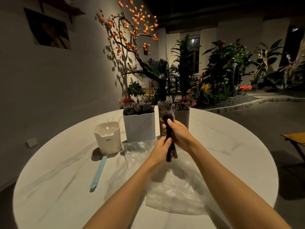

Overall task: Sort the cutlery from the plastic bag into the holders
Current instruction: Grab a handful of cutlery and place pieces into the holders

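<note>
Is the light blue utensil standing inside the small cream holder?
No, the light blue utensil lies flat on the table, in front of the small cream holder.

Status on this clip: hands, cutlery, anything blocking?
Left hand and right hand both grip the dark fork bundle, raised above the plastic bag. Holders behind, already stocked. Path unobstructed.

Round white marble table (231, 146), three cutlery holders (139, 128), clear plastic bags (175, 192), blue utensil (98, 172)
</note>
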The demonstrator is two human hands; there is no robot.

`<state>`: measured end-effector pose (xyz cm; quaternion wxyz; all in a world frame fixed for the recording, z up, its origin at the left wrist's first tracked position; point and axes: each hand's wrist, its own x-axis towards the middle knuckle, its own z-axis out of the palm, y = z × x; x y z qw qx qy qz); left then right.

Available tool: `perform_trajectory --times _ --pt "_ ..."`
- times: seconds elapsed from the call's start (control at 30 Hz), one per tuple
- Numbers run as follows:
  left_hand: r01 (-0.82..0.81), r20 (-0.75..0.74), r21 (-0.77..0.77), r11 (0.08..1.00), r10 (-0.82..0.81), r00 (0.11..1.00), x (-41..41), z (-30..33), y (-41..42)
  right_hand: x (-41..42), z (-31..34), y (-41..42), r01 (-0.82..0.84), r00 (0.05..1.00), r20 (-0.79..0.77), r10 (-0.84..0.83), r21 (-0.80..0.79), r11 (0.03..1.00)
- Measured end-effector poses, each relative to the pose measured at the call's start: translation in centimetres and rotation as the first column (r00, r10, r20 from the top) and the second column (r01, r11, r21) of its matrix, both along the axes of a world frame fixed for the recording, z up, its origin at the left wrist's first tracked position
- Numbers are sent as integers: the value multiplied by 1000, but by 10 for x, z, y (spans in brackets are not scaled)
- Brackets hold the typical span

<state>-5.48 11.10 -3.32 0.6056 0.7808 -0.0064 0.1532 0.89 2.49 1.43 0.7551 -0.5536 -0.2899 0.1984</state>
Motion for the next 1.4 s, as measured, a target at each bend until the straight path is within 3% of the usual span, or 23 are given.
perform_trajectory --times 0.17,0.3,0.43,0.6,0.77,0.93,1.13,1.4 --pt "43 -42 -32 999 -44 998 -1 -7 0 -2 -20 -2 -9 997 -80 14 67 998" --pt "25 -28 -52 998 -26 999 -3 -12 1 0 -27 -5 44 999 -25 -44 0 999" --pt "2 -40 -194 981 -10 999 -4 -10 7 3 -33 -12 214 977 7 -214 -40 976" --pt "54 -39 -340 939 -72 997 -9 -10 6 7 -43 -14 384 918 189 -349 -204 900" --pt "14 -88 -298 954 -42 995 -9 -8 4 0 -40 -11 367 928 143 -343 -204 908" --pt "-72 -88 -143 987 60 994 -8 -8 0 -8 -34 -8 361 930 129 -345 -138 922" --pt "-139 -119 -261 955 111 987 -7 -9 -3 -13 -37 -1 440 891 166 -421 -100 892" --pt "-175 -114 -87 981 164 980 -6 -13 -10 -13 -41 4 525 842 212 -496 -108 844"
